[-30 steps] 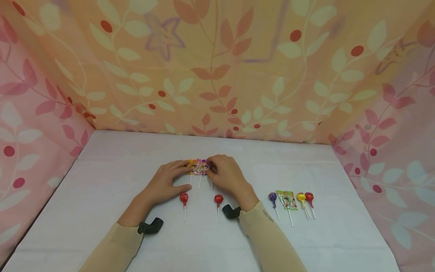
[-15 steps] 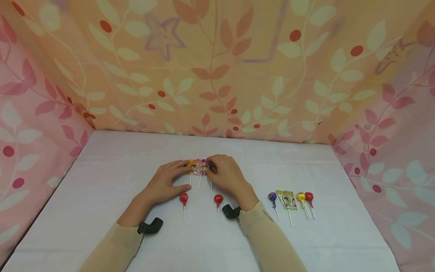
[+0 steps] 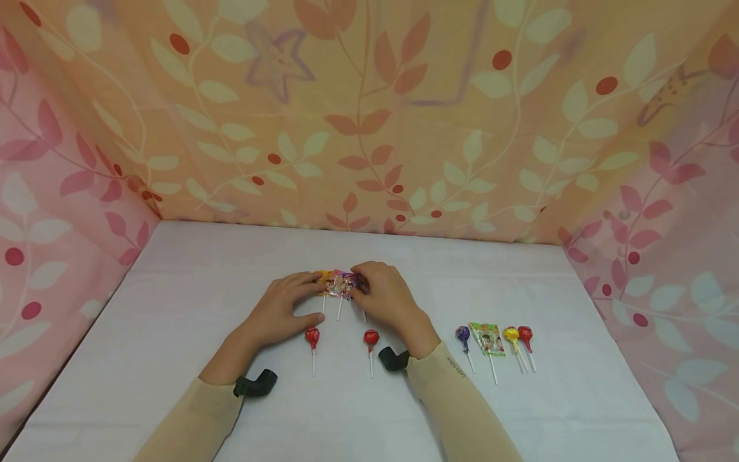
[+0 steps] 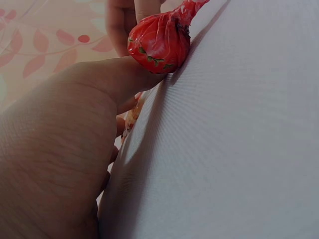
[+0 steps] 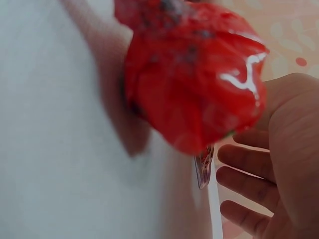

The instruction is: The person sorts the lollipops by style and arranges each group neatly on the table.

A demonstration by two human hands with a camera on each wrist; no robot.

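Three lollipops in flat printed wrappers lie side by side, sticks toward me. My left hand (image 3: 283,307) lies with fingers extended over the edge of the yellow-wrapped lollipop (image 3: 326,283). A pink-wrapped lollipop (image 3: 340,284) sits in the middle. At the right end, my right hand (image 3: 388,300) pinches the purple-wrapped lollipop (image 3: 362,283) between thumb and fingers, covering part of it. Just below my left thumb lies a red ball lollipop (image 3: 312,337), large in the left wrist view. Another red lollipop (image 3: 371,337) rests near my right wrist and fills much of the right wrist view.
To the right on the white tabletop (image 3: 577,410) lie a purple lollipop (image 3: 463,335), a green-wrapped lollipop (image 3: 487,340), a yellow lollipop (image 3: 512,335) and a red lollipop (image 3: 525,335). Patterned cloth (image 3: 358,128) walls the table's back and sides.
The purple-wrapped lollipop's stick end has shifted slightly to the right under my right hand. My left hand and the other lollipops stay where they were.
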